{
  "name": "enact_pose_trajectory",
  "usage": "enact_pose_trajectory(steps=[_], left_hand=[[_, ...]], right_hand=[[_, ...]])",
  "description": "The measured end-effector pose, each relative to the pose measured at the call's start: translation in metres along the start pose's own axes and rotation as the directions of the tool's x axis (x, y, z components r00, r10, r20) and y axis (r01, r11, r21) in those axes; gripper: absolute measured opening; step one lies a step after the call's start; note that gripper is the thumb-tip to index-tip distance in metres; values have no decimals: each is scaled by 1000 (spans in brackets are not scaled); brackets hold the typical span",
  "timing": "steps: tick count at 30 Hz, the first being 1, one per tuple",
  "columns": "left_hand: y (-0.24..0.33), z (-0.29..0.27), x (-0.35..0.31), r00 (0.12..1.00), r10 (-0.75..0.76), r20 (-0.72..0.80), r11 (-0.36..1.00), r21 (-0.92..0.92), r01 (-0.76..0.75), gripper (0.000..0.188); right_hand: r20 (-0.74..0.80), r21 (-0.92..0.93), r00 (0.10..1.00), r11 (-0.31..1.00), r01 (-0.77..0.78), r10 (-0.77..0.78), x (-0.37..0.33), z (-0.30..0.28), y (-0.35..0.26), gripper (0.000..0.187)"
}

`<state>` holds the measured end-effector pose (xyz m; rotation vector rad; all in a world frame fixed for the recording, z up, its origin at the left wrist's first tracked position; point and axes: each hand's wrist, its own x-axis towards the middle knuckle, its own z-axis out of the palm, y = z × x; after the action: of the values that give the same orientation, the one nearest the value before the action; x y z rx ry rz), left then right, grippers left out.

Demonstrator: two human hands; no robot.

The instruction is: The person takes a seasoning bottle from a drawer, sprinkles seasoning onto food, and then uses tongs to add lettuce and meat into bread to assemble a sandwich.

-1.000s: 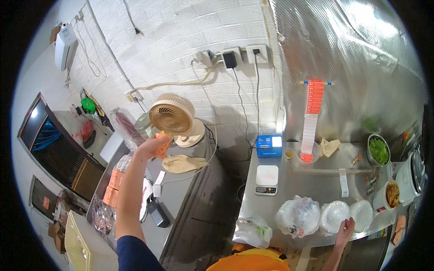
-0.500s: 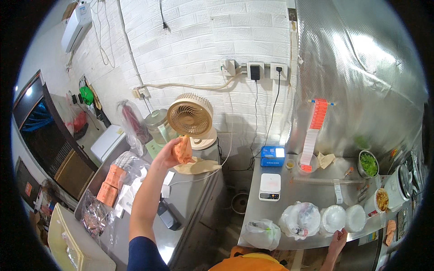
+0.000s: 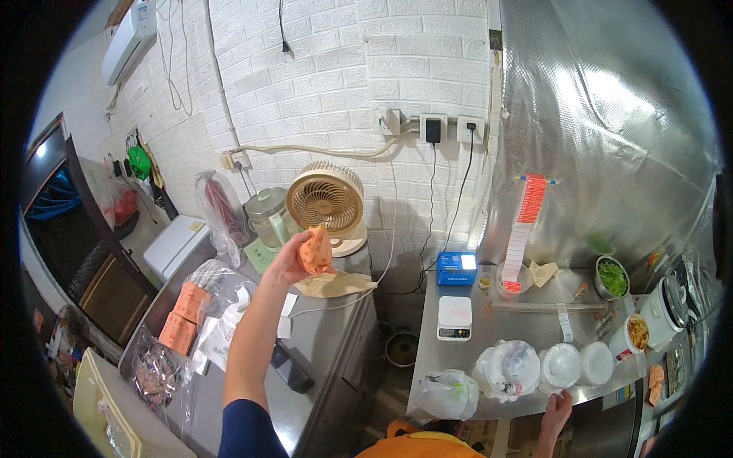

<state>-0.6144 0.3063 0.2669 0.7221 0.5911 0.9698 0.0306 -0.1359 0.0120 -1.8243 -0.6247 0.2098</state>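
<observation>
Orange packet (image 3: 316, 250), apparently paper, sits in the left hand (image 3: 289, 260).

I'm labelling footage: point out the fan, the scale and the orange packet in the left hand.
Fan (image 3: 324, 203), head view, on its front grille.
Scale (image 3: 455, 312), head view, on its white plate.
Orange packet (image 3: 316, 250), head view, visible side.

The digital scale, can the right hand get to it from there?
Probably yes, but not by sliding straight across: the bulging white plastic bag lies between the right hand and the digital scale. Above the bag, the way looks free.
</observation>
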Motion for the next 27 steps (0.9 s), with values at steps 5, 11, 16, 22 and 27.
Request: enact_pose_trajectory(steps=[5, 11, 16, 22, 27], left_hand=[[-2, -1, 1, 1000, -15, -25, 999, -40, 14, 52], [-3, -15, 3, 997, 29, 70, 998, 57, -33, 57], [-2, -9, 4, 995, 62, 82, 997, -54, -58, 64], [-3, -9, 3, 991, 69, 118, 997, -53, -63, 64], [-4, -21, 9, 996, 88, 16, 991, 102, -89, 60]], right_hand=[[2, -42, 1000, 999, 1, -1, -6, 0, -5, 40], [62, -76, 986, 985, -153, 158, -19, 2, -61, 41], [48, -87, 984, 982, -166, 171, -22, 3, -65, 41], [56, -85, 993, 992, -97, 102, -20, -1, -52, 42], [63, -64, 995, 995, -78, 82, -22, -1, -66, 40]])
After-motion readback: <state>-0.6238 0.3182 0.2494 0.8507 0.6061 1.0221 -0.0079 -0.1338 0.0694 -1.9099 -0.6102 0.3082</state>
